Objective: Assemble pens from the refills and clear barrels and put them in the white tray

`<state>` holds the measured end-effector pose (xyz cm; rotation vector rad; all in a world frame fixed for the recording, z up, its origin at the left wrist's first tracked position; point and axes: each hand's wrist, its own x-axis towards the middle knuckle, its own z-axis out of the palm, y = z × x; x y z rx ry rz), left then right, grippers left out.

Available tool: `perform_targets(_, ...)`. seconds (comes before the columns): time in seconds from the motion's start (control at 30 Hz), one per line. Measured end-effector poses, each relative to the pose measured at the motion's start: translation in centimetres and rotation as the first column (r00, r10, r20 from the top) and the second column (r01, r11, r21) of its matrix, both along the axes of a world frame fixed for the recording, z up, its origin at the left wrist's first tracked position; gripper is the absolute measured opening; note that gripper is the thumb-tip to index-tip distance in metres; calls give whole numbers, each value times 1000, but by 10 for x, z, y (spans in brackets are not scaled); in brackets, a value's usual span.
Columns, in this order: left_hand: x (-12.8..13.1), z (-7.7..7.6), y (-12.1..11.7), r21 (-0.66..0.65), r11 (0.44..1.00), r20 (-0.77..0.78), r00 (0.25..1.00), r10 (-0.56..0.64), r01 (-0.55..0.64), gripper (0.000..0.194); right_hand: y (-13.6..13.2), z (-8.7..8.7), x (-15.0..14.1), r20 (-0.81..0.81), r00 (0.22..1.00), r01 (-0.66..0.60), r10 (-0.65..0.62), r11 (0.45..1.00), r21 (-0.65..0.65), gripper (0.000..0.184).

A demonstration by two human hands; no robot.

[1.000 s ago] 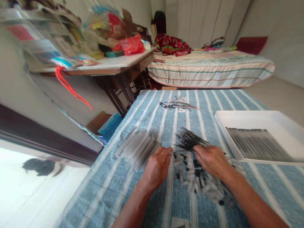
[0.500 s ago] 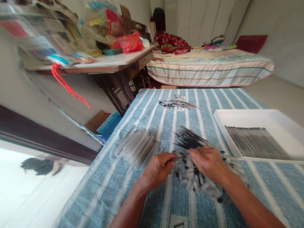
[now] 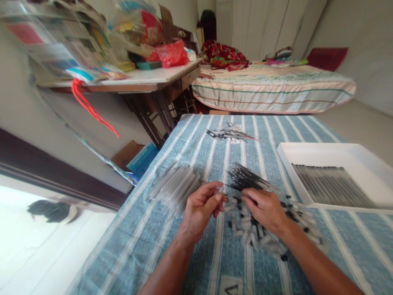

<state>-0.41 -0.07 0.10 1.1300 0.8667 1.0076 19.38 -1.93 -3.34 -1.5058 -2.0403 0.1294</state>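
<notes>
My left hand has its thumb and fingers pinched together, with a small whitish piece at the fingertips that is too blurred to name. My right hand is closed beside it, knuckles up; whatever its fingers hold is hidden. Just beyond the right hand lies a bundle of thin black pen refills. Under and around that hand spreads a heap of clear pen caps with black ends. To the left of my left hand, many frosted pen barrels lie side by side.
A white tray at the right holds a row of assembled-looking pens. Loose thin dark pieces lie farther back on the striped cloth. Beyond are a side table with bags and a bed.
The hands have drawn slightly apart, and the thin dark piece that spanned between them no longer shows there. My left hand has turned upward and risen a little.
</notes>
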Motion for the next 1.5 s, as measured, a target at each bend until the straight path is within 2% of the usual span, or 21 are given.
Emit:
perform_targets(0.13,1,-2,-2,-1,999,65,997,-39,39,38,3,-1,-5,210,977,24,26,972,-233,22)
perform_targets(0.27,3,-1,-6,-17,999,17,999,-48,48,32,4,10,-13,371,926,81,67,926,-369,24)
perform_targets(0.4,3,-1,-6,-27,996,-33,996,-88,87,31,7,11,-13,354,931,75,88,903,-422,23)
perform_targets(0.5,2,-2,-5,-26,990,-74,987,-143,141,29,7,7,-6,141,989,17,46,910,-415,19)
perform_targets(0.57,2,-4,-5,-22,985,-115,978,-175,173,28,6,6,-2,-179,984,-88,11,898,-431,16)
perform_targets(0.63,2,-4,-5,-16,980,-151,968,-200,200,28,3,8,1,-526,849,-227,-39,873,-431,15)
perform_targets(0.7,3,-3,-6,-10,974,-180,958,-223,225,28,0,11,2,-733,672,-316,-100,857,-406,18)
perform_targets(0.77,4,-1,-7,-1,971,-206,950,-235,240,28,-1,15,1,-814,563,-334,-143,862,-382,20)
perform_targets(0.9,6,4,-8,20,964,-248,935,-253,266,26,-2,17,-1,-862,477,-338,-168,871,-357,20)
perform_targets(1.0,7,5,-8,40,955,-266,925,-273,293,21,-2,16,-1,-869,474,-369,-142,864,-342,18)
perform_targets(1.33,8,8,-9,28,944,-321,897,-303,329,19,-4,9,1,-834,547,-401,-67,854,-332,16)
perform_targets(1.4,8,8,-9,27,943,-352,886,-303,333,20,-4,10,1,-813,582,-403,-29,858,-319,14)
perform_targets(1.5,8,7,-9,11,939,-394,864,-312,344,20,-4,15,1,-736,673,-403,70,870,-285,10)
